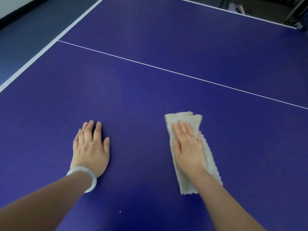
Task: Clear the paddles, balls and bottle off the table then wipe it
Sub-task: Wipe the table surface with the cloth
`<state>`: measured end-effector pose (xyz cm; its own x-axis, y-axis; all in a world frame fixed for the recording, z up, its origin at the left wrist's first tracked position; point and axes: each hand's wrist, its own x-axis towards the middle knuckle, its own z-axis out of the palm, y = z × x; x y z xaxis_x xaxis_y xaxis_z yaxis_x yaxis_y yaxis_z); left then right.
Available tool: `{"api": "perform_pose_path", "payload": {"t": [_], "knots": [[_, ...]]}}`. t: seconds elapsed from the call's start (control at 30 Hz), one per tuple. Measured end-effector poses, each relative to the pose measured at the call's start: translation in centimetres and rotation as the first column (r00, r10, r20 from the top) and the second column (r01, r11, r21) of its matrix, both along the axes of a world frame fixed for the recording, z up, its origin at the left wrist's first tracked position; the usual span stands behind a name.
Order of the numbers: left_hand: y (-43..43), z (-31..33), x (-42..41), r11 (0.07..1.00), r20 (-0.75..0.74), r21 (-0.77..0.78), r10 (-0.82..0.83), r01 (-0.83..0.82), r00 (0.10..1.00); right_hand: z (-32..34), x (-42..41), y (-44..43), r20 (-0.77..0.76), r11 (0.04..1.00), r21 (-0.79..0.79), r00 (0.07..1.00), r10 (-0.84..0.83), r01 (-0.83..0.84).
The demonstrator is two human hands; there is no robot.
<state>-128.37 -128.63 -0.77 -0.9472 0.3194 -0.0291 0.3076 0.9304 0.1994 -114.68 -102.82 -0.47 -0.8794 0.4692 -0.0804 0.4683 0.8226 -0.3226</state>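
- I see a purple surface (150,72) with white lines, and no paddles, balls or bottle anywhere on the part in view, so I judge the clearing done and the wiping under way.
- My right hand (187,147) lies flat and spread, palm down, pressing a folded beige cloth (206,157) against the surface on the right side of the view.
- The cloth reaches past the fingertips in front and past the wrist behind; the hand grips nothing, it only pushes down.
- My left hand (90,145) rests flat and empty on the bare surface, fingers together and pointing away, well apart from the cloth. A pale bangle (90,180) circles that wrist.
- Both forearms stretch forward from the bottom edge of the view.
- Risk: with only a flat palm on it, the cloth may slip out or bunch up on a fast stroke, leaving a streak unwiped.
- Risk: a small white speck (120,211) lies near the bottom edge between my arms; strokes kept far forward would miss it.
- Risk: leaning weight on the left hand may leave a palm smear on the surface.
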Motion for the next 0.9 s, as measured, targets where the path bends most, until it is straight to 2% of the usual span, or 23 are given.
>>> {"api": "perform_pose_path", "payload": {"t": [0.03,0.1,0.27,0.4,0.47,0.53,0.7,0.8,0.9], "knots": [[0.0,-0.1,-0.1,1.0,-0.003,-0.002,-0.006,0.006,1.0,0.0,-0.1,0.2,0.029,0.994,0.036,0.994,-0.109,0.108],[0.0,-0.2,-0.1,1.0,-0.007,0.003,-0.013,0.013,1.0,0.0,-0.4,-2.0,0.066,0.979,0.126,0.983,-0.169,0.16],[-0.1,-0.3,-0.2,0.999,-0.006,0.03,-0.021,0.021,1.0,-1.0,0.5,-9.8,0.084,0.99,0.141,0.996,-0.009,-0.003],[-0.7,0.0,-0.6,0.991,0.081,0.129,-0.055,0.044,0.995,-0.9,0.3,-9.8,0.114,0.991,0.135,0.993,-0.028,0.013],[-1.7,0.6,-0.7,0.973,0.159,0.22,-0.101,0.065,0.982,-0.8,0.2,-9.8,0.118,0.988,0.156,0.993,-0.022,0.004],[-3.9,0.9,0.6,0.964,0.182,0.245,-0.155,0.107,0.971,-0.7,0.3,-9.9,0.117,0.987,0.163,0.993,-0.023,0.004],[-12.0,0.9,6.9,0.972,0.011,0.071,-0.226,0.225,0.974,-0.6,0.2,-9.9,0.115,0.985,0.171,0.993,-0.041,0.021],[-14.0,0.7,8.0,0.958,-0.005,-0.043,-0.285,0.284,0.959,-0.6,0.2,-10.1,0.11,0.985,0.168,0.993,-0.05,0.031],[-14.0,0.6,8.0,0.957,-0.019,-0.093,-0.277,0.275,0.961,-0.3,0.2,-10.3,0.121,0.983,0.183,0.991,-0.053,0.03]]}}
